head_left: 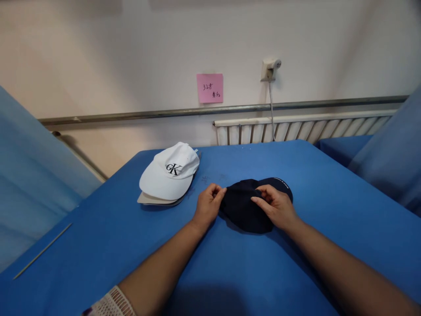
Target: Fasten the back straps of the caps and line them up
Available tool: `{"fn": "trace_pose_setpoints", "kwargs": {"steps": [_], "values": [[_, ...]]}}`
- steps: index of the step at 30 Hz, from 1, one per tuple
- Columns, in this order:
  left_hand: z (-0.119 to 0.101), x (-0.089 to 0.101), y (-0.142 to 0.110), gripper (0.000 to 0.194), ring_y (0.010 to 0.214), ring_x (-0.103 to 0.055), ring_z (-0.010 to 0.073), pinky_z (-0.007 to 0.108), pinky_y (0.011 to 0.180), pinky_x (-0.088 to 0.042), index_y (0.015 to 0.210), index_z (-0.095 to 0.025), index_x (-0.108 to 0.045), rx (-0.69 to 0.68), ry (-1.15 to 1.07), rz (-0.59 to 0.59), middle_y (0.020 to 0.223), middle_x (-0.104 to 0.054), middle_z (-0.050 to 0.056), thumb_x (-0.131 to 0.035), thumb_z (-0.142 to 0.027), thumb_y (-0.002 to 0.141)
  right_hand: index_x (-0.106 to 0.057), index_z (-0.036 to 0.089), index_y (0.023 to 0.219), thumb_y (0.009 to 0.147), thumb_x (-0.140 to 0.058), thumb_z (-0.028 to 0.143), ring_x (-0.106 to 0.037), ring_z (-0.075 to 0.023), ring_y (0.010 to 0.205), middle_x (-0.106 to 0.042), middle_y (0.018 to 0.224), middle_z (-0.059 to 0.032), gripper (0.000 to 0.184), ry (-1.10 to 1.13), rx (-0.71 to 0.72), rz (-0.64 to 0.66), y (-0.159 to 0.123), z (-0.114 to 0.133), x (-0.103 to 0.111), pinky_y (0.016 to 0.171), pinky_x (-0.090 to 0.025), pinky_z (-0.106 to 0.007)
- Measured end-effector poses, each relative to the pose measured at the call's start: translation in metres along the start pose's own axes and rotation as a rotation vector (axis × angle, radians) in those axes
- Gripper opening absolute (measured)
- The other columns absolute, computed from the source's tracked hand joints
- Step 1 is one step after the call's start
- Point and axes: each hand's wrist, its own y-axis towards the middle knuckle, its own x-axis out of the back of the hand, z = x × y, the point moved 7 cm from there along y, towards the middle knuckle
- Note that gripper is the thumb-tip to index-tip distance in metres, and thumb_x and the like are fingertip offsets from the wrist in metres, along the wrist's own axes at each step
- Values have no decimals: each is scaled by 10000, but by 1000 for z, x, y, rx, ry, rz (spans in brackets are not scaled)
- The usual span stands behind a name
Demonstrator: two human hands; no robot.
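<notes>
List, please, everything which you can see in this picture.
Baseball cap: one, white, table's far left
Brim: at least one, beige, beneath white cap
Navy cap: one, dark navy, table centre
Thin stick: one, pale, left edge
Table: one, blue, centre
Sticky note: one, pink, wall
Wall socket: one, whitish, wall, with plug and cord
Rail: one, metallic grey, along wall
Radiator: one, whitish, below rail
Curtains: two, blue, both sides
Sleeve: one, whitish, left arm
Hands: two, bare, left and right at navy cap
</notes>
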Motion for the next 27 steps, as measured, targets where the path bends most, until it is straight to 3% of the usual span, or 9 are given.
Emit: {"fn": "trace_pose_setpoints", "kwargs": {"steps": [7,10,12,16,19,21,25,27], "values": [[9,-2,8,330,617,-519,127,238,601,-405,727,-158,-602,105,-187,120,660,-572,-7,-552,-469,824,-615,218,985,836,-656,336,-484,-106,554,-524,676,31,195,-9,188,-72,-4,16,9,541,-431,-245],[18,-6,7,337,636,-557,127,243,608,-435,860,-144,-629,198,-354,155,788,-646,38,-593,-473,799,-609,221,994,835,-659,319,-488,-107,559,-530,686,29,193,11,196,-78,-6,19,10,543,-435,-244],[20,-15,4,351,702,-590,142,257,654,-458,948,-138,-640,201,-371,239,882,-672,64,-661,-429,754,-606,221,997,834,-659,322,-492,-109,561,-532,688,28,198,17,179,-68,-6,19,9,546,-438,-246],[13,-36,-6,384,832,-613,192,317,771,-468,1092,-159,-643,49,-148,435,972,-686,75,-673,-332,750,-609,220,993,845,-640,331,-518,-122,591,-546,699,20,186,-17,135,45,-6,14,-2,562,-439,-253],[-1,-43,-11,302,889,-590,209,348,860,-421,1033,-195,-671,-170,168,470,974,-689,50,-674,-243,735,-608,219,988,840,-643,336,-520,-121,584,-549,694,24,192,-19,97,116,-5,10,-8,559,-435,-252],[-7,-48,-13,207,853,-577,199,335,843,-411,945,-201,-675,-239,286,496,903,-683,29,-650,-205,739,-605,218,982,829,-655,336,-521,-120,584,-551,700,25,200,-9,88,125,-4,9,-9,558,-434,-251],[-2,-47,-12,74,713,-545,151,263,679,-404,810,-192,-636,-167,250,496,753,-626,-1,-568,-185,779,-599,217,963,821,-661,330,-518,-119,583,-549,697,25,192,10,114,110,-4,10,-8,551,-428,-248],[3,-36,-7,76,648,-510,133,243,620,-388,779,-183,-607,-74,110,422,696,-582,-12,-565,-244,795,-594,216,958,822,-660,331,-504,-114,570,-535,680,32,190,26,118,74,-4,10,-5,548,-423,-245]]}}
